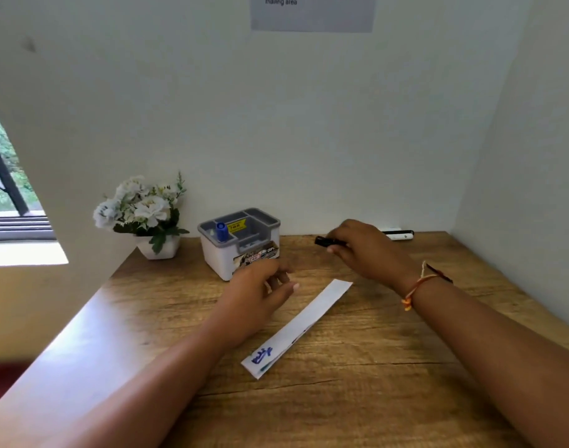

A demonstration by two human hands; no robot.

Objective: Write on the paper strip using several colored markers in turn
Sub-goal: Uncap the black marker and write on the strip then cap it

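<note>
A long white paper strip [304, 328] lies diagonally on the wooden desk [373, 367], with blue writing at its near end. My right hand [367, 250] grips a black marker [325, 241] above the desk, beyond the strip's far end. My left hand [260, 289] hovers just left of the strip, fingers loosely curled and holding nothing. A blue marker [221, 231] stands in the grey and white organiser box [244, 253]. Another marker, white with a black cap [399, 234], lies by the back wall behind my right hand.
A white pot of white flowers [144, 215] stands at the back left of the desk, beside the organiser box. White walls close the desk at the back and on the right. A window is at the far left.
</note>
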